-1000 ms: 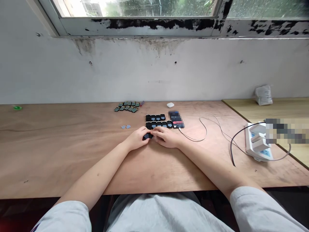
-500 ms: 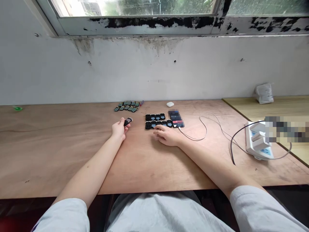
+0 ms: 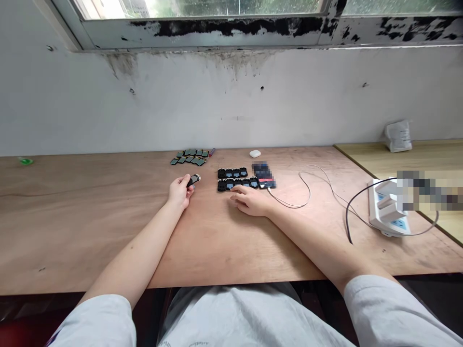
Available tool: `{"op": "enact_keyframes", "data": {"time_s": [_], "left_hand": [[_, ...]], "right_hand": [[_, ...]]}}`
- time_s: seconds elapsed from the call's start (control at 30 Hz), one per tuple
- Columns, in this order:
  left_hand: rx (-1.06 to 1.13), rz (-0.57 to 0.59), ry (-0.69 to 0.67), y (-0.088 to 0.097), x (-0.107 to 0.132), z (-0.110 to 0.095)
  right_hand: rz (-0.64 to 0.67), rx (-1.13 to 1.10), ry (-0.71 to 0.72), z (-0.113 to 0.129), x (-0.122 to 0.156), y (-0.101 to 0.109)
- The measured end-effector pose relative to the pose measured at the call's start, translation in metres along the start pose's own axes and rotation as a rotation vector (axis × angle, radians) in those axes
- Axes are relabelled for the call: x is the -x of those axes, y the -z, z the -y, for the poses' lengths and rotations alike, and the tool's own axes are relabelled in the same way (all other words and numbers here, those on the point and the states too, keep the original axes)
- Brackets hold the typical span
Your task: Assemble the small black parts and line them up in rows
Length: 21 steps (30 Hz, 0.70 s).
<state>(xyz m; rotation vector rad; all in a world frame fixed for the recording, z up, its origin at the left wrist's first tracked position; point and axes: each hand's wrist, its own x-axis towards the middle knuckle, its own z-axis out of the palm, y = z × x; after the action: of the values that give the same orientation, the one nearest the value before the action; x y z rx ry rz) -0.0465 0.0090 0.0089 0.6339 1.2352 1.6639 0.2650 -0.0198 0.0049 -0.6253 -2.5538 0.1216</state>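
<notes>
My left hand (image 3: 180, 193) is closed around a small black oblong case (image 3: 193, 180) with a grey face and a silvery end, held just above the table. My right hand (image 3: 250, 200) lies on the table, palm down, fingers apart and holding nothing. Its fingertips are at the front edge of the nearer row of black casings (image 3: 229, 185), partly covering it; whether they touch I cannot tell. Behind that is a second row of black casings (image 3: 232, 172) with bluish-grey insides. Several flat green pieces (image 3: 189, 157) with dark edges lie beyond my left hand.
A phone (image 3: 264, 174) sits right of the casings, its white cable (image 3: 289, 205) running to a power strip (image 3: 387, 212). At the back are a white earbud case (image 3: 255, 153) and a small purple item (image 3: 212, 152). A white packet (image 3: 398, 136) stands far right.
My left hand has tilted the black case slightly and shifted it a little to the right. My right hand stays in place. The whole view has moved a little.
</notes>
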Motion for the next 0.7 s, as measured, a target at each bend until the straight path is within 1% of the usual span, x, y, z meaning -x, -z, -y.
{"op": "enact_keyframes", "data": {"time_s": [0.17, 0.27, 0.4, 0.5, 0.57, 0.6, 0.63, 0.67, 0.7], "left_hand": [[-0.036, -0.007, 0.03, -0.003, 0.004, -0.002], [-0.03, 0.041, 0.054, -0.003, 0.005, -0.002], [0.016, 0.129, 0.032, 0.0, 0.003, -0.001], [0.031, 0.133, 0.018, 0.0, 0.001, 0.002], [-0.028, 0.123, 0.0, 0.0, 0.0, 0.004], [-0.1, 0.114, -0.035, 0.001, 0.0, 0.005], [-0.208, 0.101, -0.103, 0.002, 0.0, 0.006], [-0.35, 0.092, -0.208, 0.003, 0.0, 0.007], [-0.511, 0.095, -0.342, 0.004, 0.001, 0.008]], "right_hand": [[0.012, 0.007, -0.001, -0.001, 0.0, 0.0], [0.016, 0.013, 0.0, -0.001, 0.0, 0.0], [0.016, 0.022, 0.0, -0.001, 0.0, -0.001], [0.016, 0.021, 0.003, -0.001, 0.0, 0.0], [0.019, 0.02, 0.004, -0.001, 0.0, 0.0], [0.02, 0.019, 0.002, -0.001, 0.0, 0.0], [0.02, 0.018, 0.0, -0.001, 0.0, 0.0], [0.021, 0.016, -0.002, -0.002, 0.0, 0.0], [0.022, 0.014, -0.004, -0.002, 0.0, -0.001]]}}
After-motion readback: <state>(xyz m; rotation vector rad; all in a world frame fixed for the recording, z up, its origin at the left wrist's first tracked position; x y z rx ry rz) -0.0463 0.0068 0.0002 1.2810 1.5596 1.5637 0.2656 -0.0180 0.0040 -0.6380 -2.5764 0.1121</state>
